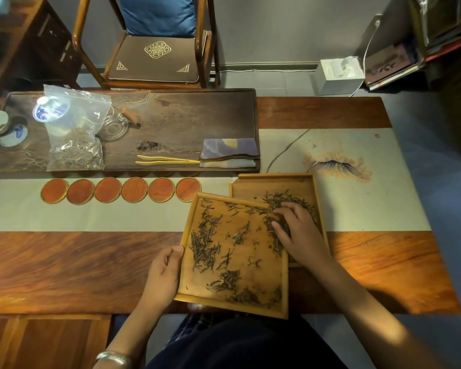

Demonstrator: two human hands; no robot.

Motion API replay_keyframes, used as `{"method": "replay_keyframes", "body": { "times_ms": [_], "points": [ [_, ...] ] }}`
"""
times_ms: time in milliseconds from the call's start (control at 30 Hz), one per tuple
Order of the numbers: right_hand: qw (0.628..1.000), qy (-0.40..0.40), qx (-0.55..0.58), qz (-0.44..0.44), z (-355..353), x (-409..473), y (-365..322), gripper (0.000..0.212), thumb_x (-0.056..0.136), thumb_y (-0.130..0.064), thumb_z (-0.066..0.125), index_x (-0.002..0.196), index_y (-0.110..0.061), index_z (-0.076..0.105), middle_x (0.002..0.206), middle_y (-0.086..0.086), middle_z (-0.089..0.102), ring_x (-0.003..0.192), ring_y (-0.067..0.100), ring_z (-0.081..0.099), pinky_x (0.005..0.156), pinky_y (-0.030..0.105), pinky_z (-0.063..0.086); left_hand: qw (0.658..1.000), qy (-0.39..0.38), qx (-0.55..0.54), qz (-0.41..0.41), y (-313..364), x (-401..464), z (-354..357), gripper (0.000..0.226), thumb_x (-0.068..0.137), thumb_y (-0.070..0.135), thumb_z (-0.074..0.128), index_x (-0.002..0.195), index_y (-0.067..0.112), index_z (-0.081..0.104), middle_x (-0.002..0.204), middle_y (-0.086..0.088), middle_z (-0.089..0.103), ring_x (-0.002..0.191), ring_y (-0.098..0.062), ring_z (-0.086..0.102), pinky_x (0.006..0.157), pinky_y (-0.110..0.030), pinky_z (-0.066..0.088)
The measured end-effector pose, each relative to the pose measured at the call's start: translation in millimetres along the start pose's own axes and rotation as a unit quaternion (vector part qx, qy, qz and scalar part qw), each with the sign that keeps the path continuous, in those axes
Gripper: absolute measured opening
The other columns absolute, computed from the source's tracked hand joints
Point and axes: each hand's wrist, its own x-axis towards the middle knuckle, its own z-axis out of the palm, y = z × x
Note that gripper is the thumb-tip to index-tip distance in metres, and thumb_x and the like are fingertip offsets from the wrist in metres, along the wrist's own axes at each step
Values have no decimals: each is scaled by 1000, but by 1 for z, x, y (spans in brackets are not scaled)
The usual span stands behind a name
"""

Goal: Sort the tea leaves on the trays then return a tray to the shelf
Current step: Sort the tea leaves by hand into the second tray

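Note:
Two light wooden trays lie on the table in front of me. The near tray (pixel 253 251) overlaps the far tray (pixel 253 189) and carries scattered dark tea leaves (pixel 205 243). My left hand (pixel 163 275) grips the near tray's left rim, thumb on top. My right hand (pixel 296 233) rests with curled fingers on a heap of leaves where the near tray's right edge crosses the far tray. More leaves (pixel 285 198) lie in the far tray above my fingers.
A row of several round orange coasters (pixel 120 190) lies left of the trays. Behind them a dark tea board (pixel 197 115) holds a plastic bag of leaves (pixel 75 131), yellow tongs (pixel 168 160), a folded cloth (pixel 229 153) and cups. A chair (pixel 155 41) stands beyond.

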Motion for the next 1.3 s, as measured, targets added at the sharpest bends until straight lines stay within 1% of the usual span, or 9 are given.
{"method": "replay_keyframes", "body": {
  "times_ms": [167,333,500,633,767,967,1133,1233,1300],
  "points": [
    [999,29,11,-27,-4,-14,-3,33,90,-26,60,120,-12,59,126,7,51,121,21,46,97,27,36,1000,10,-7,-5,-1,4,-1,29,101,19,42,87,10,65,84,-11,68,79,-20,62,72,-33,45],
    [1000,8,12,-14,1,-23,-3,34,87,-25,65,119,-15,60,122,5,51,118,19,46,94,25,33,1000,4,-4,0,1,3,0,30,101,19,42,84,11,65,80,-7,68,70,-8,62,68,-28,43],
    [999,17,35,22,1,-14,0,31,90,-24,62,119,-13,59,120,5,50,116,17,46,95,23,35,1000,-4,-1,-3,1,2,2,29,100,21,43,88,5,63,84,-16,67,73,-17,61,68,-31,45],
    [998,19,44,40,1,-4,6,31,91,-23,60,120,-13,58,119,4,50,112,15,47,92,21,35,1000,-9,1,-5,-1,1,1,30,101,22,43,89,2,61,86,-21,65,81,-33,61,76,-45,46],
    [997,21,56,55,2,3,15,30,92,-25,58,120,-15,57,119,2,50,106,9,48,87,19,37,1000,-9,5,-8,-4,1,-3,29,100,26,44,88,10,65,86,-13,67,80,-24,62,74,-38,46],
    [995,31,63,70,0,7,21,24,94,-20,55,117,-15,59,116,3,55,102,17,56,84,25,45,1000,-4,5,-7,-6,0,-5,29,100,24,44,87,11,66,86,-10,68,81,-21,62,73,-33,46],
    [996,60,62,12,-9,3,0,24,91,-26,57,112,-15,61,111,1,57,104,13,52,85,22,40,1000,1,0,-4,-3,2,-3,31,101,23,43,86,7,64,84,-14,67,78,-21,62,71,-34,45],
    [998,7,60,-31,-4,-1,-33,32,90,-38,52,117,-22,58,118,-6,53,108,6,47,86,16,37,1000,-2,-4,2,-1,3,-1,31,101,22,43,87,4,64,84,-16,67,80,-28,62,72,-37,46],
    [995,-46,33,-84,5,-2,-56,38,90,-44,47,123,-27,54,126,-8,50,116,7,44,93,22,40,1000,-5,-3,6,1,4,2,32,101,22,43,87,3,64,85,-16,68,81,-29,62,75,-40,46]
  ]
}}
